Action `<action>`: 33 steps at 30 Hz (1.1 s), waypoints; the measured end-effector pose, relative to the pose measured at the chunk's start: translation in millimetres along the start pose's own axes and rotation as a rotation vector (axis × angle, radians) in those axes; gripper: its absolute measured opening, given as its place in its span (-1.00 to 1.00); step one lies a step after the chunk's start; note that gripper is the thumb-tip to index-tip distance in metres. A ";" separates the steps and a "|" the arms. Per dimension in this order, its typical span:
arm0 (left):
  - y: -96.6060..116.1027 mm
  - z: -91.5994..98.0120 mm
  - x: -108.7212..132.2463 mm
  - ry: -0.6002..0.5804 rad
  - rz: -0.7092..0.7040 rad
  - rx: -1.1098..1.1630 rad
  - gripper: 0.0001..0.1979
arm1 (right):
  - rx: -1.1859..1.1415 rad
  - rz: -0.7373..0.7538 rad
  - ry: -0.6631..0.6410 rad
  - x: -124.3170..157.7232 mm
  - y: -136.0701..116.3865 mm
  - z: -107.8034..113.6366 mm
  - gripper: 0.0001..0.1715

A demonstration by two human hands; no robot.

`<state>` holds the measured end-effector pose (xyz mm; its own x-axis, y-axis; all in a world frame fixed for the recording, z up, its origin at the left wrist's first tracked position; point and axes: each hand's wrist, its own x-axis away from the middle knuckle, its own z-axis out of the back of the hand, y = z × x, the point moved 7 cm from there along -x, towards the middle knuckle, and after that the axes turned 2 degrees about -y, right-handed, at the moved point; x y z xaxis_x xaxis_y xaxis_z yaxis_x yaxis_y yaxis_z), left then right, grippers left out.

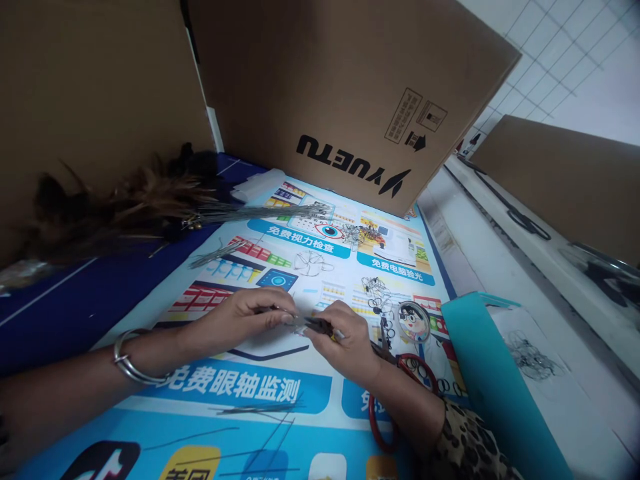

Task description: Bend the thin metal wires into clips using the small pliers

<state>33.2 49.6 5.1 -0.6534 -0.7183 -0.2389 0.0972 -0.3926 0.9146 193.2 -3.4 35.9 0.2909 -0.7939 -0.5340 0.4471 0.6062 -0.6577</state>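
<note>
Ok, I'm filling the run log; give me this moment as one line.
left hand: pinching thin wire | right hand: gripping pliers | scissors: partly hidden by right forearm | wire bundle: beyond hands

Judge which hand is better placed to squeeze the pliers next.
Right, most likely: the right hand is wrapped around the pliers. The left hand pinches close to their tip; what it holds is too small to tell.
</note>
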 end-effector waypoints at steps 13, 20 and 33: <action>1.4 5.1 5.6 0.064 0.058 -0.033 -0.79 | 0.083 -0.042 -0.075 1.4 4.5 -5.0 -0.88; 9.3 11.1 8.2 0.170 0.063 -0.032 -0.80 | 0.123 -0.061 -0.183 2.6 6.8 -11.4 -0.83; 10.4 9.4 9.1 0.136 0.018 -0.076 -0.79 | 0.261 -0.248 -0.456 -2.5 11.1 -14.7 -0.82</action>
<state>21.2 44.4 15.6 -0.5436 -0.7948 -0.2697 0.1676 -0.4176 0.8930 185.0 6.1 22.1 0.4605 -0.8856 -0.0599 0.7250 0.4141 -0.5503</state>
